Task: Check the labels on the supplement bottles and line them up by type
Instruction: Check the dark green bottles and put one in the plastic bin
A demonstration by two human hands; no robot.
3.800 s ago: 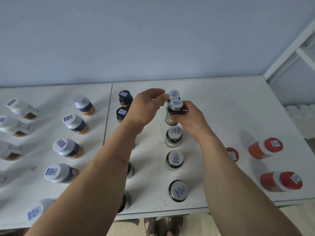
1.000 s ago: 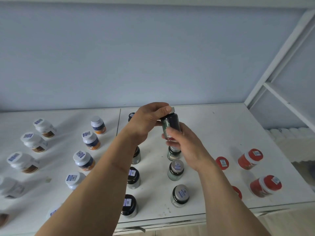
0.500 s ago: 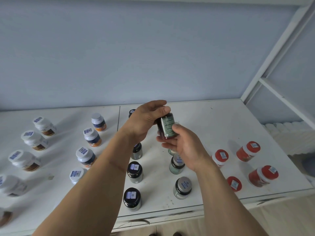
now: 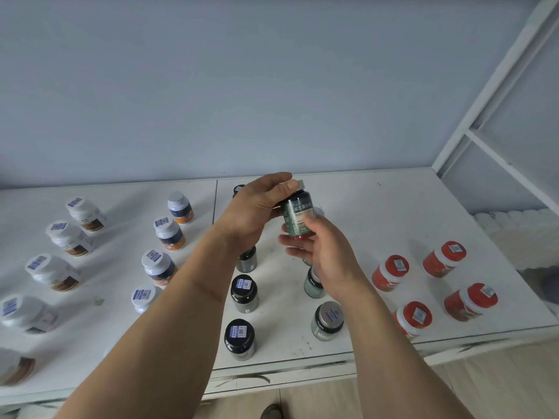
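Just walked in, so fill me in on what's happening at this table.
A person is checking a dark bottle with a green label, held above the white table. The left hand grips it near the cap; the right hand holds it lower down. Other bottles stand in columns by type, with red-capped ones at right.

The dark green bottle (image 4: 297, 217) held above the table carries a green label with white Chinese characters along its top, apparently "益生菌", and vertical Latin lettering, too blurred to read. Each bottle cap, for example that of the black-capped bottle (image 4: 240, 331), bears a blue-and-white sticker; its print is illegible.
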